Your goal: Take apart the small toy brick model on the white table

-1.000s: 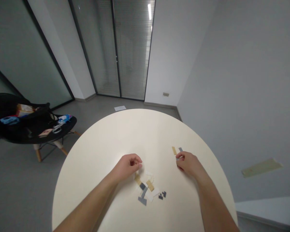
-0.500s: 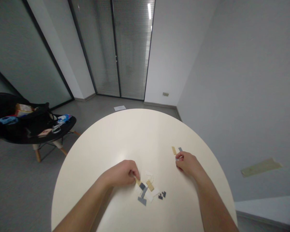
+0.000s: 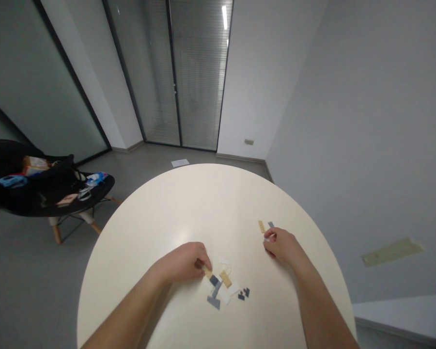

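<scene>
Pinching: left hand (image 3: 183, 264), fingertips (image 3: 205, 258) curled down on a tan studded plate (image 3: 207, 272).
Right: right hand (image 3: 283, 247), fingers (image 3: 271, 241) pressed together; tips at a grey plate (image 3: 271, 225), grip too small to tell; second tan plate (image 3: 262, 226) just beside.
Pile: loose white, tan, grey, black plastic plates (image 3: 218, 287) between hands.
Surface: smooth round cream table (image 3: 189, 203).
Far: black chair (image 3: 43, 206), paper sheet (image 3: 180, 163) on floor, glass door (image 3: 199, 72) with slatted blinds.

tan brick (image 3: 207, 271) partly hidden, dark bricks (image 3: 243, 293) too small to tell
</scene>
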### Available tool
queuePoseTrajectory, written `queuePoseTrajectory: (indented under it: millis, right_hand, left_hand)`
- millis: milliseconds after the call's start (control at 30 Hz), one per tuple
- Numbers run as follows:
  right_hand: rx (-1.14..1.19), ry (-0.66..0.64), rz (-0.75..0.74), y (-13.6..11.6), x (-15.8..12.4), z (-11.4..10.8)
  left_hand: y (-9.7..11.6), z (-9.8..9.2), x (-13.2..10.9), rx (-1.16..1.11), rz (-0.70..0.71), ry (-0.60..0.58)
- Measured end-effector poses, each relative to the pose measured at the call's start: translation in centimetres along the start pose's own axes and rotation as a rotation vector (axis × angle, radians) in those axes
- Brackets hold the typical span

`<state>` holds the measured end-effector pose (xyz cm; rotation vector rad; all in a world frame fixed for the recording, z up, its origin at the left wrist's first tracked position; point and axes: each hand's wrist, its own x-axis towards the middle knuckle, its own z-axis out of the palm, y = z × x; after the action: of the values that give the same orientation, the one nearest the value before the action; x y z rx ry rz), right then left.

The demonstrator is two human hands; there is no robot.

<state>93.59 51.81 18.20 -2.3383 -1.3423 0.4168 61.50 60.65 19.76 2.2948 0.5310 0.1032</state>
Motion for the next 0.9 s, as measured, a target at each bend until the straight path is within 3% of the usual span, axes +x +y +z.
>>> queuePoseTrajectory:
  millis: [233, 467, 900]
  right_hand:
    - [0.073, 0.114, -0.138, -1.1, -0.3, 0.1]
    - [0.187, -0.013, -0.334, -3.2, -1.3, 1.1]
    - [0.218, 0.005, -0.380, -3.8, -1.5, 1.5]
  left_hand:
    - [0.0, 0.1, 0.0, 0.034, -0.009, -0.016]
    - [0.2, 0.2, -0.1, 0.027, -0.040, 0.012]
    - [0.4, 0.4, -0.3, -0.052, -0.174, 0.023]
